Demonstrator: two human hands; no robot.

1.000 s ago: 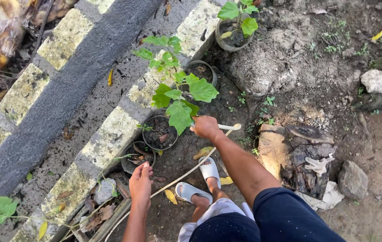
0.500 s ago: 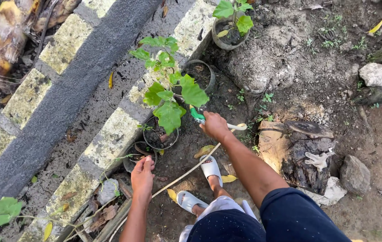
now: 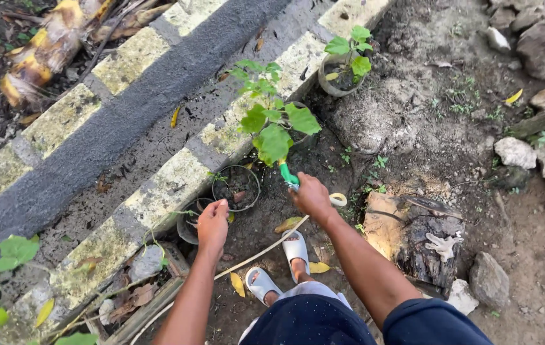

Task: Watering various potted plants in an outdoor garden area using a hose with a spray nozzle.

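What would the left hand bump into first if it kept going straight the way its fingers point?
Probably the small dark pot at its fingertips; the left hand points up toward the painted curb just beyond it. Depth is unclear.

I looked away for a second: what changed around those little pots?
The right hand drew its green-tipped tool back out from under the leafy plant. The left hand slid up to the small pot's rim. The grip and pots stayed put.

tool [image 3: 289, 175] tip behind leaves [image 3: 273, 142]; handle in right hand [image 3: 311, 195]
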